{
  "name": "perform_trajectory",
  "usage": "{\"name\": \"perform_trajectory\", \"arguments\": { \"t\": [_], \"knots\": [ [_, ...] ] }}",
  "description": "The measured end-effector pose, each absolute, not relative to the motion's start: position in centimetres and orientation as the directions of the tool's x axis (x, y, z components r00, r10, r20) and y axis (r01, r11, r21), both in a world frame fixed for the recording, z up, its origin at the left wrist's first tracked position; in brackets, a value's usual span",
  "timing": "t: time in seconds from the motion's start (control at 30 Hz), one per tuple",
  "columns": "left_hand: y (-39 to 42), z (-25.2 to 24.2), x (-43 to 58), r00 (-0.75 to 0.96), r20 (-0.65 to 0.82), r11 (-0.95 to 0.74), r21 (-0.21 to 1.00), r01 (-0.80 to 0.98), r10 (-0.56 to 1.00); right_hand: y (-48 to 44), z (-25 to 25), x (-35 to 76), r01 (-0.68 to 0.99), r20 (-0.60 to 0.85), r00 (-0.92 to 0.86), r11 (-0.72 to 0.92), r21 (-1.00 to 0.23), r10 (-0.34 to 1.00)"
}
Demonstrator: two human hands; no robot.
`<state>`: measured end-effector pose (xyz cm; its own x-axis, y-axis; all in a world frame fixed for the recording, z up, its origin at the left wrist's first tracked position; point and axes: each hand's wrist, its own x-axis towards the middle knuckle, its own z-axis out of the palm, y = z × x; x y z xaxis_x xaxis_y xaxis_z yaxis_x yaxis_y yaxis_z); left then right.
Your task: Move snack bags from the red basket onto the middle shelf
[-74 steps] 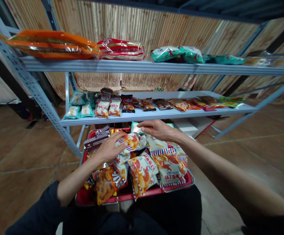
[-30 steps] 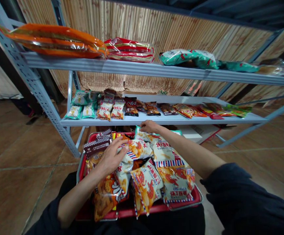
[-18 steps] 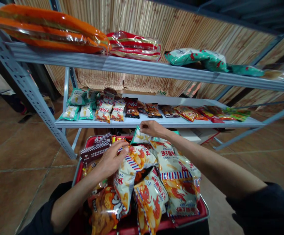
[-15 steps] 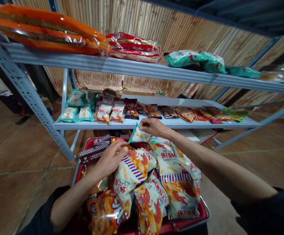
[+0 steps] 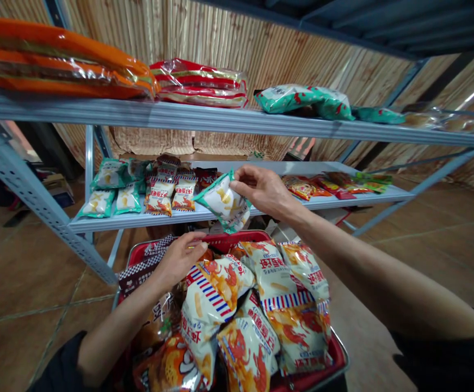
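Thumb and fingers of my right hand [image 5: 263, 190] pinch a green-and-white snack bag [image 5: 225, 200] by its upper right edge. The bag hangs tilted in front of the lower shelf, above the far rim of a red basket [image 5: 257, 236]. Over the basket's left side is my left hand [image 5: 182, 260], holding nothing, its fingers loosely stretched and a little apart from the thumb. White-and-orange snack bags [image 5: 216, 291] with striped bands fill the basket. A brown checked bag [image 5: 139, 272] lies by my left wrist, and an orange-brown bag [image 5: 169, 367] sits nearest me.
On the lower shelf [image 5: 159, 219], small green-and-white bags [image 5: 98, 202] stand at the left beside striped-band bags [image 5: 159, 195]. Flat red and orange packets [image 5: 302, 186] lie at the right. Large orange [image 5: 65, 62] and red [image 5: 202, 84] packages rest on the upper shelf.
My right hand has lifted the green-and-white bag up from the basket's far edge toward the lower shelf. My left hand stays over the basket. The view has shifted slightly right.
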<state>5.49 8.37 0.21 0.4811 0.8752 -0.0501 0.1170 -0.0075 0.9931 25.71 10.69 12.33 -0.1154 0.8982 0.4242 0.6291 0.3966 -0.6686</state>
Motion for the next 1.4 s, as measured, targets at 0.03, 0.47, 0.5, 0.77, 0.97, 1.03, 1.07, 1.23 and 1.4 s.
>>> {"name": "perform_trajectory", "arguments": {
  "t": [0.03,0.47,0.5,0.77,0.97,1.03,1.07,1.23,1.4],
  "knots": [
    [8.5,0.2,5.7,0.489,-0.048,0.003,0.996,0.092,0.871,10.6,13.0,25.5,0.622,0.458,-0.090,0.409,-0.668,0.884],
    [8.4,2.7,5.9,0.308,0.204,-0.248,0.963,0.110,0.929,11.2,14.0,23.4,0.056,0.203,0.229,0.196,-0.979,0.952],
    [8.3,2.9,5.9,0.296,0.226,-0.263,0.961,0.090,0.928,11.2,13.7,23.4,0.028,0.156,0.236,0.154,-0.988,0.959],
    [10.1,2.7,5.9,0.212,0.231,-0.250,0.966,0.069,0.950,12.2,11.2,24.1,-0.143,-0.026,0.169,-0.001,-0.990,0.985],
    [11.0,2.7,5.6,0.291,0.203,-0.221,0.975,0.031,0.935,12.4,9.8,23.9,-0.185,-0.123,0.078,-0.106,-0.977,0.989],
    [11.1,2.5,5.6,0.303,0.185,-0.206,0.978,0.039,0.935,12.5,9.5,24.2,-0.230,-0.169,0.117,-0.139,-0.963,0.979],
    [11.1,2.4,5.5,0.304,0.177,-0.197,0.980,0.037,0.936,12.5,9.3,24.4,-0.253,-0.189,0.133,-0.152,-0.956,0.973],
    [11.5,2.0,5.3,0.343,0.131,-0.122,0.991,-0.048,0.930,12.7,8.8,25.3,-0.355,-0.236,0.179,-0.161,-0.921,0.955],
    [12.3,2.3,4.7,0.385,0.073,-0.051,0.996,-0.066,0.920,12.1,8.5,25.9,-0.364,-0.263,0.214,-0.173,-0.915,0.941]
  ]
}}
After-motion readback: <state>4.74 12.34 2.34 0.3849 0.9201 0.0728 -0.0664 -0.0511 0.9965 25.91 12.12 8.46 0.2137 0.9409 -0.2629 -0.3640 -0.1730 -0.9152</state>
